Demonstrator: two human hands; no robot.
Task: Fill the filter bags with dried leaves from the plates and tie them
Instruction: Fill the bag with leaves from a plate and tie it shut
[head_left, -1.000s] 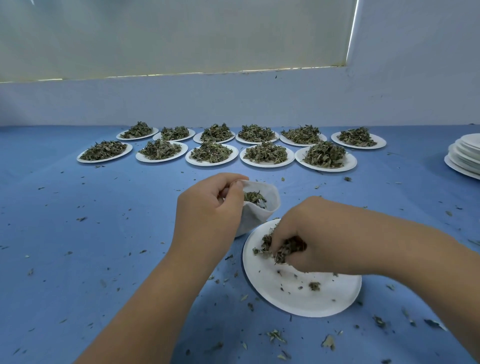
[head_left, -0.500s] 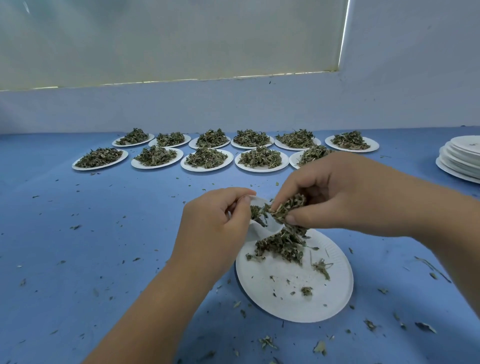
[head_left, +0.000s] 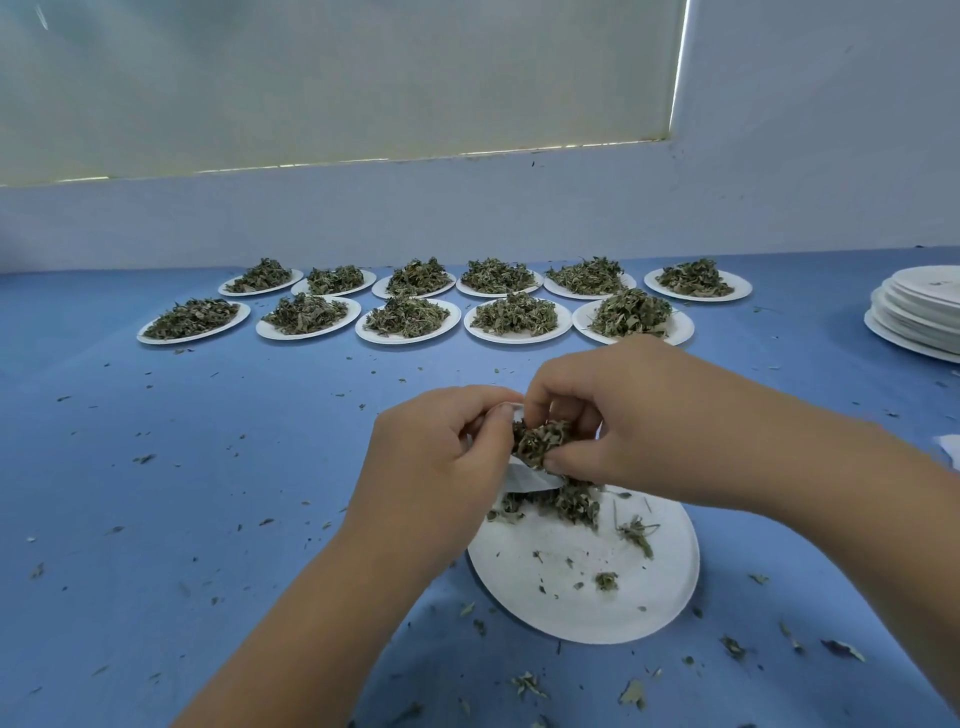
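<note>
On the blue tabletop (head_left: 208, 493) the near plate (head_left: 582, 597) sits right under both hands, so dropped bits should land on it; the left hand (head_left: 431, 467) pinches the rim of the white bag (head_left: 530, 480) above the plate, and it should hold the mouth wide. The right hand (head_left: 623, 421) has its fingers curled round a clump of dried leaves (head_left: 540, 441) at the bag's mouth; best to push the clump deep inside before letting go.

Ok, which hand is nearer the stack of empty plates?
Right. The right hand, pinching leaves, sits left of the stack of empty plates; the left hand, holding the filter bag, is farther left.
</note>
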